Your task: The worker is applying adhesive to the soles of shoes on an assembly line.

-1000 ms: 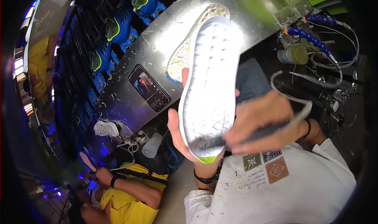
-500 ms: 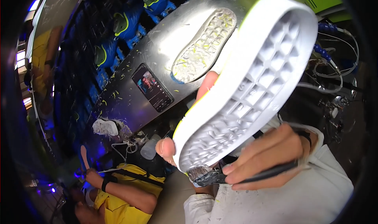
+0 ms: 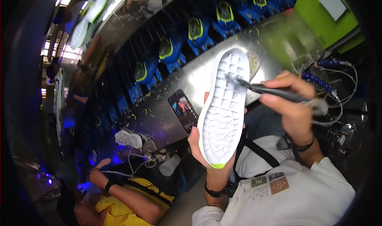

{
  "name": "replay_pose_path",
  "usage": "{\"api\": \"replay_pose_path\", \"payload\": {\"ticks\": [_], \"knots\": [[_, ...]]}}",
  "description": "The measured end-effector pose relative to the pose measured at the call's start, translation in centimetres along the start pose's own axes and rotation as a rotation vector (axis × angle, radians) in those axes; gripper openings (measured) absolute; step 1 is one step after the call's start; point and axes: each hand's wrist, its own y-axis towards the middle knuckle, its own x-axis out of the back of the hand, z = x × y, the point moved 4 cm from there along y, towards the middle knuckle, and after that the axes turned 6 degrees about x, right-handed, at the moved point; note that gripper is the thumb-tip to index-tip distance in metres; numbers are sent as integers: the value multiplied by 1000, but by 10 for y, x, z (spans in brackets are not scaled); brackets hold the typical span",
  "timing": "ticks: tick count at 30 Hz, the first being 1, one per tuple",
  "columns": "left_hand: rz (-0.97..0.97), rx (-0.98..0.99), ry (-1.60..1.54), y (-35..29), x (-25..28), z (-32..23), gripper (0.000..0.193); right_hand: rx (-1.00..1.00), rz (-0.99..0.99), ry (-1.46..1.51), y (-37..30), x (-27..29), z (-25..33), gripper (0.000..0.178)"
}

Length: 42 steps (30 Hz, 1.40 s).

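Observation:
A white shoe sole (image 3: 222, 124) with a gridded inner face and a lime-green patch at its near end is held up in front of me. My left hand (image 3: 195, 146) grips it from below and along its left edge, thumb on the near left side; most of the fingers are hidden behind the sole. My right hand (image 3: 294, 100) holds a black-handled brush (image 3: 274, 91) between thumb and fingers. The brush's blurred tip is over the grid in the far half of the sole; whether it touches cannot be told.
Behind the sole, a phone (image 3: 184, 111) lies on the metal table (image 3: 159, 136) among lime scraps. Blue shoes (image 3: 171, 49) line the far side. A co-worker in a yellow shirt (image 3: 129, 204), a clear cup (image 3: 170, 165), blue hoses (image 3: 318, 83) and a green cabinet (image 3: 318, 23) surround me.
The sole has moved farther from my view and turned more upright. The brush has gone from the sole's near end to its far half. My view has shifted, showing more blue shoes.

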Motion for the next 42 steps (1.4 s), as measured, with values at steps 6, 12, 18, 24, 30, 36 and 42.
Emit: {"api": "replay_pose_path", "payload": {"ticks": [6, 12, 18, 24, 30, 36, 42], "knots": [[58, -53, 12, 8, -14, -11, 81, -243, 323, 115, 40, -22, -1, 12], [132, -333, 209, 26, -77, -6, 80, 683, 224, -322, 21, 0, 63, 15], [513, -424, 563, 186, -235, -62, 55, 160, -145, 386, -13, 64, 26, 23], [-442, -1225, 2160, 252, -231, -197, 29, -319, -249, 490, -32, 75, -37, 19], [-562, -1612, 1886, 177, -188, -175, 29, -513, -214, 731, -40, 67, -62, 25], [-335, -1175, 1929, 204, -197, -191, 36, -539, -182, 580, -41, 63, -66, 29], [-329, -1324, 1204, 120, -139, -170, 20, -389, -278, 674, -43, 63, -50, 27]]}}
